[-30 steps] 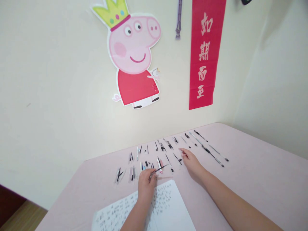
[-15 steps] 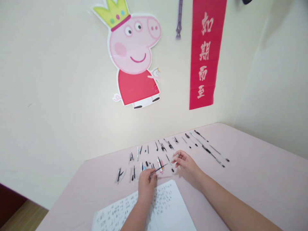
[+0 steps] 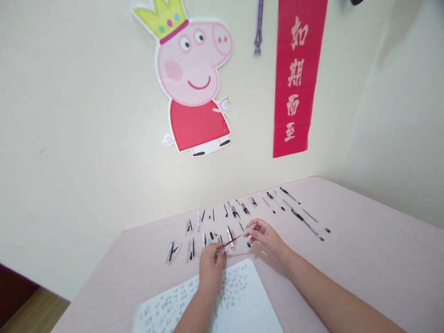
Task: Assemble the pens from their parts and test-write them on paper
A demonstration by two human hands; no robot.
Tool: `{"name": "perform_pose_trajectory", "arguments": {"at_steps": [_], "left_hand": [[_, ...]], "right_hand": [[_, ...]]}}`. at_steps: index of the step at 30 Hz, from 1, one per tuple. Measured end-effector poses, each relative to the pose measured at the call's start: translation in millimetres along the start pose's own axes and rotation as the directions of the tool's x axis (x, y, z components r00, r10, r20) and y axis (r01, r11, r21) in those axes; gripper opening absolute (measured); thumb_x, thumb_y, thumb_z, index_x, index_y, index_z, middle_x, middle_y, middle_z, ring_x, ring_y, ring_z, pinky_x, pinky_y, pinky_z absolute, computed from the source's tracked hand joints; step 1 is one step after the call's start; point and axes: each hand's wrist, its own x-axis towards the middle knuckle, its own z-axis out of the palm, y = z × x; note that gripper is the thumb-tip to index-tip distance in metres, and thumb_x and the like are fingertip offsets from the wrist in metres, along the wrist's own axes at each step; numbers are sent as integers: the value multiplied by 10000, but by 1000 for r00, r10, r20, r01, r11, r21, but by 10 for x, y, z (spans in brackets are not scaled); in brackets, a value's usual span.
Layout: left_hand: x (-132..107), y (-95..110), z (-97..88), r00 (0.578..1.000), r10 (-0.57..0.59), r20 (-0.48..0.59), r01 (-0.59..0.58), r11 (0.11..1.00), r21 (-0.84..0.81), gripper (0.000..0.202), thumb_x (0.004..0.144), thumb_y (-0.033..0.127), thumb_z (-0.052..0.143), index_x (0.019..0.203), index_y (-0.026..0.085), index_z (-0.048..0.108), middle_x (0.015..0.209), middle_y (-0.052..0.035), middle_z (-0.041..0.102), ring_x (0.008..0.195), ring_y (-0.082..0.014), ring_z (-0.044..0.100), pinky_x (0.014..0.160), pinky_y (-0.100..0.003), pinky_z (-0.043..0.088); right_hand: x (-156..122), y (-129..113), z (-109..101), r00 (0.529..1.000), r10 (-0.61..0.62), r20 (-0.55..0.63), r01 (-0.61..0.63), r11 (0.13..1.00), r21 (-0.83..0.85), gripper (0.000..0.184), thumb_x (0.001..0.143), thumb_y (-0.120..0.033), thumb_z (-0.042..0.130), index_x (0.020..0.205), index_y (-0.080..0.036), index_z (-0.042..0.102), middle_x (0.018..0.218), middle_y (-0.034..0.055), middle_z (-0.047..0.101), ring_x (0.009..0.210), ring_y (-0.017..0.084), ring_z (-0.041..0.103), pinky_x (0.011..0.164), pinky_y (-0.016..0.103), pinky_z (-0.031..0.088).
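Note:
My left hand (image 3: 211, 264) rests on the top edge of an open notebook (image 3: 239, 300) and pinches a thin black pen refill (image 3: 231, 242) that points up and to the right. My right hand (image 3: 268, 237) is closed on a clear pen barrel (image 3: 249, 229), held just beyond the refill's tip. The two parts nearly meet above the pink table (image 3: 364, 259). Around both hands lie several loose pen parts (image 3: 208, 238) in rows.
Whole pens (image 3: 301, 217) lie at the back right of the table. A cartoon pig cutout (image 3: 194, 78) and a red banner with characters (image 3: 294, 78) hang on the wall behind. The table's left edge drops to a wooden floor (image 3: 34, 314).
My right hand picked the clear barrel up from the row of parts and drew it left toward the refill. My left hand stayed put with the refill.

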Motion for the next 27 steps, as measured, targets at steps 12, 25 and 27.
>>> {"name": "perform_pose_trajectory", "arguments": {"at_steps": [12,25,27], "left_hand": [[-5,45,-33,999,6,52,-5,1000,-14,203,742,184,501,862,177,664,850,-62,669,837,-215,592,774,-373,447],[-19,131,-59,993,60,105,-59,998,-19,206,732,170,516,868,192,670,852,-61,673,839,-220,585,771,-385,448],[-18,139,-57,993,62,103,-60,998,-22,202,737,183,516,866,195,672,852,-62,675,838,-223,586,773,-392,448]], "right_hand": [[2,64,68,999,-5,40,11,989,-150,342,632,-441,698,779,-179,532,698,4,620,545,103,538,558,252,454],[-15,146,109,996,-59,67,75,957,-281,218,639,-341,679,753,-174,596,642,-17,545,546,106,495,519,231,426],[-24,153,120,995,-74,73,92,954,-284,205,649,-331,671,766,-174,612,658,-8,559,559,110,499,527,235,428]]}}
